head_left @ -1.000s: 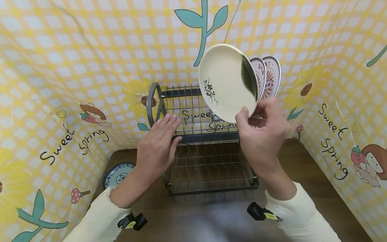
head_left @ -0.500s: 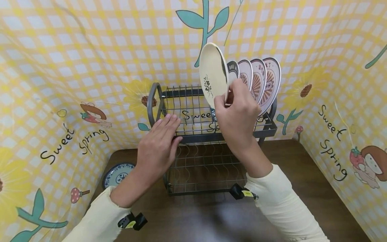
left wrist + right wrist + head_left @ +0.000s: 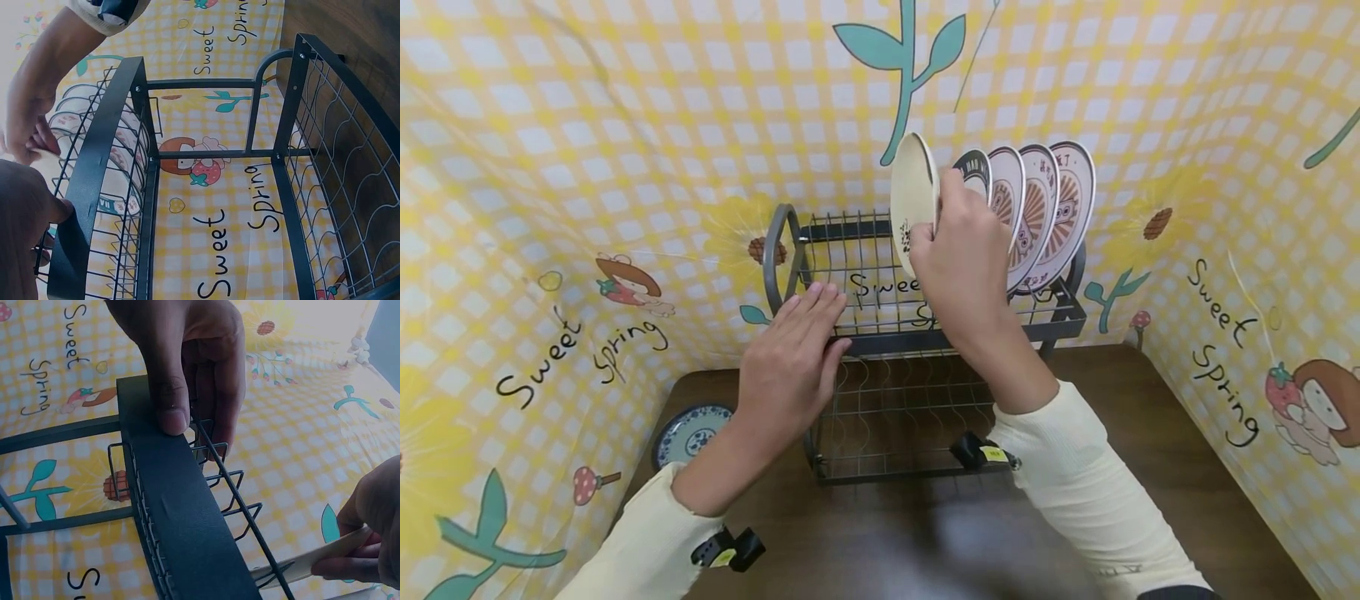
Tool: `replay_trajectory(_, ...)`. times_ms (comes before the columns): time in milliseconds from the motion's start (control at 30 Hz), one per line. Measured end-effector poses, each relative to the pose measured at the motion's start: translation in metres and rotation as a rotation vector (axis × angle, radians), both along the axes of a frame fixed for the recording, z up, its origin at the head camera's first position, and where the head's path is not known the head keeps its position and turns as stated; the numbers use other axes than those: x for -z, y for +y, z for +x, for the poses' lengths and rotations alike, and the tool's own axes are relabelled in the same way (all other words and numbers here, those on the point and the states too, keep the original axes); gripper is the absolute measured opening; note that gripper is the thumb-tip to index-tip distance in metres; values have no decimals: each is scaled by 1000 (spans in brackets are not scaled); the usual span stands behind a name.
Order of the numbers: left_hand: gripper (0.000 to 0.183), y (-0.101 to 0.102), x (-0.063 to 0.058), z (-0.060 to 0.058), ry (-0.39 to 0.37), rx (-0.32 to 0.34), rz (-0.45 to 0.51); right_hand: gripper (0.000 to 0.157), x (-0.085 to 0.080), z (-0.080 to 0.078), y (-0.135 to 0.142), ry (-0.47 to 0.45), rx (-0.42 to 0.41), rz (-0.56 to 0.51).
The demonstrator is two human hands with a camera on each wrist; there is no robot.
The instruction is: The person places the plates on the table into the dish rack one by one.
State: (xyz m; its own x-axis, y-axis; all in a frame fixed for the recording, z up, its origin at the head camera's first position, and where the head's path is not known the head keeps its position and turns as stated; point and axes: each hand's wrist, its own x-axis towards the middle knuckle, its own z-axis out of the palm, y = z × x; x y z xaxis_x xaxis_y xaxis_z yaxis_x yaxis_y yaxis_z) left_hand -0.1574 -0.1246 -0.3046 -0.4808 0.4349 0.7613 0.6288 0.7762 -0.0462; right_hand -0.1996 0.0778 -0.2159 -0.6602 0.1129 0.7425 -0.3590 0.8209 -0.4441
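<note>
My right hand (image 3: pixel 966 258) pinches a cream plate (image 3: pixel 912 187) by its right rim and holds it on edge in the upper tier of a dark metal dish rack (image 3: pixel 887 342). In the right wrist view the plate (image 3: pixel 303 564) slants down among the wires. My left hand (image 3: pixel 790 362) grips the rack's front rail near its left end, thumb in front and fingers behind. Just right of the cream plate stand several upright plates with printed faces, including a dark-rimmed plate (image 3: pixel 972 167) and a white plate (image 3: pixel 1072 196). The cream plate's lower part is partly hidden by my right hand.
A blue-and-white plate (image 3: pixel 688 437) lies on the brown table (image 3: pixel 880 542) left of the rack, partly behind my left forearm. The lower wire tier (image 3: pixel 917 417) bears nothing. Yellow checked cloth (image 3: pixel 700 125) surrounds the back and sides.
The cream plate, first facing me, has turned edge-on, moved left and lowered into the upper tier, uncovering the other upright plates. My right hand moved with it; my left hand stays put.
</note>
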Motion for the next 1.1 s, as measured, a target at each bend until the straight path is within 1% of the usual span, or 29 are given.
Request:
replay_trajectory(100,49,0,0,0,-1,-2,-1,33,-4,-2,-3,-64,8,44)
replay_trajectory(267,48,0,0,-1,3,-1,-4,34,-11,-6,-8,-193,46,158)
replay_trajectory(367,49,-1,1,-1,4,-4,-9,34,-13,-8,-10,-257,55,194)
replay_trajectory(433,50,-1,1,0,3,-5,-12,33,-15,-10,-12,-297,58,198)
replay_trajectory(600,49,-1,1,0,-6,-8,-13,25,-17,-14,-14,-355,61,214)
replay_trajectory(800,48,0,1,0,0,1,-5,12,-22,-20,-14,-396,64,239)
replay_trajectory(967,49,0,1,0,-5,-3,-5,18,-29,-22,-13,-456,76,271)
replay_trajectory(1100,48,0,0,1,-8,-10,-7,20,-34,-23,-13,-490,92,299)
